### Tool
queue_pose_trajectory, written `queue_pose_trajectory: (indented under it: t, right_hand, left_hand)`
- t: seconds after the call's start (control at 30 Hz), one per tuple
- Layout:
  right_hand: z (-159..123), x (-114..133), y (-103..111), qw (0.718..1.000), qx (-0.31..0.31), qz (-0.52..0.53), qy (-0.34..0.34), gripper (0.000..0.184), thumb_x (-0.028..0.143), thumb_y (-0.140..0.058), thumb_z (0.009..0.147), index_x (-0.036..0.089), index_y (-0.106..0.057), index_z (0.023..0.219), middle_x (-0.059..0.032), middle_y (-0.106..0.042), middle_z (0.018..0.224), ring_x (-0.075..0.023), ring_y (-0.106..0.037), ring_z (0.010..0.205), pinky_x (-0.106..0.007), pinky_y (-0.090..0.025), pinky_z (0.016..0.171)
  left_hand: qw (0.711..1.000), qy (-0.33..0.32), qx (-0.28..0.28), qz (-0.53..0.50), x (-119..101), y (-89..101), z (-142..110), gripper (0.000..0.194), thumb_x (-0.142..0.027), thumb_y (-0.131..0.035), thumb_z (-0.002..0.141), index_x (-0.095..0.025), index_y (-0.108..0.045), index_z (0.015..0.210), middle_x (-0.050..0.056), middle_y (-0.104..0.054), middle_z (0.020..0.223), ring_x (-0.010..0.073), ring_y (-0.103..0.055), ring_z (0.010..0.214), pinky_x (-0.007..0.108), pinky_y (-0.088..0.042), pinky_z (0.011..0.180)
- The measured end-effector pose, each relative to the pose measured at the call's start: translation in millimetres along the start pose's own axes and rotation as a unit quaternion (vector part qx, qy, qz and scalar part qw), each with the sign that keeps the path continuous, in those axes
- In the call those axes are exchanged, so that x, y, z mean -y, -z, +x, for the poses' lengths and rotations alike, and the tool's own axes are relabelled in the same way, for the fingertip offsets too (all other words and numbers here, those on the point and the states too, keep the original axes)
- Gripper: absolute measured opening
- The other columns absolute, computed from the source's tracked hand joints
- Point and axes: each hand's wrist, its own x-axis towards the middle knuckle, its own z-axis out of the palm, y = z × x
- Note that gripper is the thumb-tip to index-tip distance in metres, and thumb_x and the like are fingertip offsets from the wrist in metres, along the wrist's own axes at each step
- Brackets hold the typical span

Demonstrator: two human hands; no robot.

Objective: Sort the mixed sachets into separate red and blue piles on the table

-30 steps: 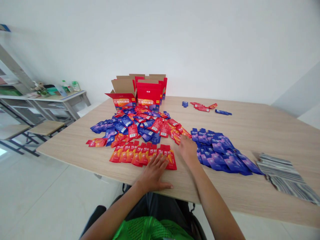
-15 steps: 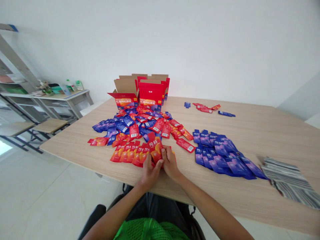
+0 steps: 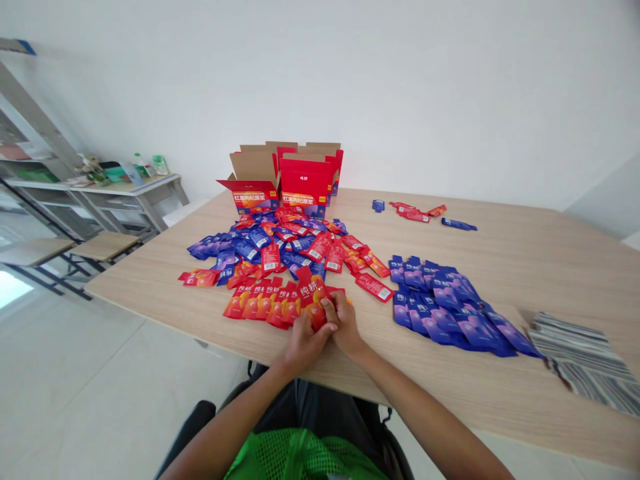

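Between my two hands is a red sachet [image 3: 312, 293] with orange print, tilted up above the table. My left hand [image 3: 306, 341] grips its lower edge, thumb on the front. My right hand [image 3: 344, 321] closes on its right side, and the two thumbs nearly meet. Just left of it, several red sachets [image 3: 260, 301] lie face up in an overlapping row by the table's front edge. Another red sachet partly shows behind my right hand. Beyond them spreads a mixed heap of red and blue sachets [image 3: 300, 245].
Open red cartons [image 3: 304, 187] stand behind the heap. Overlapping rows of blue sachets [image 3: 440, 307] lie to the right, beside a striped cloth [image 3: 585, 360]. A few red sachets [image 3: 415, 212] and a blue sachet [image 3: 458, 225] lie farther back. Stools [image 3: 105, 245] stand left of the table [image 3: 500, 253].
The view has shifted slightly. My fingers have drawn closer together around the red sachet, with the thumbs now nearly touching at its lower edge. The rows and heap look the same.
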Motion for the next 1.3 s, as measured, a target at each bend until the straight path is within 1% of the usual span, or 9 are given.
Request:
queue_pose_trajectory:
  t: [0.1,0.23,0.43,0.6,0.73,0.83,1.0,1.07,1.3]
  right_hand:
    - [1,2,0,0.999,-0.002,0.041,-0.010,0.042,0.066,-0.051,0.096,0.024,-0.056,0.090,-0.0003,-0.067,0.079,-0.0188,-0.061,0.070,-0.030,-0.046,0.063]
    - [15,6,13,0.997,0.050,0.064,0.015,0.060,0.082,-0.047,0.090,0.024,-0.054,0.077,0.0005,-0.060,0.069,-0.0173,-0.055,0.065,-0.029,-0.044,0.061]
    - [33,10,34,0.979,0.140,0.150,0.003,0.064,0.086,-0.060,0.080,0.023,-0.062,0.086,-0.0009,-0.064,0.076,-0.0181,-0.058,0.069,-0.030,-0.048,0.064]
    - [46,7,48,0.991,0.109,0.076,0.013,0.062,0.083,-0.063,0.080,0.022,-0.056,0.069,0.0018,-0.052,0.063,-0.0145,-0.046,0.059,-0.027,-0.036,0.054]
    - [62,-4,77,0.994,0.060,0.067,-0.063,0.061,0.083,-0.069,0.072,0.023,-0.053,0.071,0.0042,-0.047,0.059,-0.0123,-0.039,0.054,-0.026,-0.031,0.050]
    - [70,-16,101,0.974,0.152,0.065,-0.157,0.063,0.076,-0.081,0.062,0.024,-0.054,0.085,0.0064,-0.051,0.060,-0.0110,-0.041,0.051,-0.024,-0.031,0.048]
    - [70,-33,115,0.933,0.287,0.015,-0.215,0.060,0.061,-0.087,0.062,0.023,-0.051,0.091,0.0099,-0.051,0.062,-0.0090,-0.042,0.051,-0.021,-0.033,0.045]
    - [68,-38,113,0.927,0.290,-0.033,-0.236,0.051,0.053,-0.085,0.067,0.024,-0.049,0.089,0.0105,-0.049,0.061,-0.0090,-0.043,0.051,-0.021,-0.034,0.045]
    - [66,-42,107,0.903,0.285,-0.182,-0.265,0.024,0.027,-0.074,0.081,0.022,-0.053,0.092,0.0057,-0.058,0.071,-0.0129,-0.056,0.054,-0.025,-0.044,0.050]
  left_hand:
    - [1.000,-0.002,0.015,-0.024,-6,0.8,5,0.054,-0.066,-0.068,0.087,-0.017,-0.057,0.067,0.001,-0.058,0.064,0.0119,-0.049,0.059,0.027,-0.038,0.056]
    - [0.996,-0.013,0.057,-0.064,-11,3.6,6,0.053,-0.066,-0.064,0.091,-0.017,-0.060,0.072,0.002,-0.062,0.068,0.0132,-0.054,0.062,0.027,-0.046,0.061]
    - [0.990,-0.038,0.112,-0.083,-8,2.7,1,0.043,-0.057,-0.066,0.093,-0.017,-0.061,0.078,0.002,-0.063,0.071,0.0139,-0.056,0.063,0.027,-0.048,0.061]
    - [0.995,-0.077,0.061,0.019,-6,3.7,0,0.041,-0.048,-0.062,0.098,-0.019,-0.054,0.070,0.002,-0.060,0.070,0.0150,-0.054,0.066,0.030,-0.044,0.064]
    - [0.981,-0.154,0.009,0.114,-17,6.5,-4,0.022,-0.034,-0.058,0.101,-0.019,-0.063,0.086,0.005,-0.068,0.086,0.0196,-0.062,0.085,0.035,-0.047,0.077]
    - [0.960,-0.221,0.003,0.171,-23,7.0,-7,0.013,-0.029,-0.060,0.100,-0.019,-0.064,0.093,0.005,-0.070,0.090,0.0202,-0.064,0.088,0.036,-0.051,0.080]
    - [0.891,-0.323,0.125,0.292,-21,-1.2,-13,0.027,-0.033,-0.065,0.096,-0.018,-0.066,0.119,0.012,-0.067,0.130,0.0304,-0.056,0.132,0.048,-0.050,0.109]
    - [0.874,-0.308,0.166,0.337,-18,-5.3,-14,0.039,-0.035,-0.068,0.094,-0.017,-0.064,0.128,0.015,-0.060,0.142,0.0347,-0.047,0.143,0.053,-0.046,0.116]
    - [0.907,-0.188,0.214,0.310,-15,-4.2,-10,0.032,-0.018,-0.058,0.094,-0.019,-0.070,0.123,0.017,-0.065,0.135,0.0380,-0.052,0.139,0.060,-0.042,0.119]
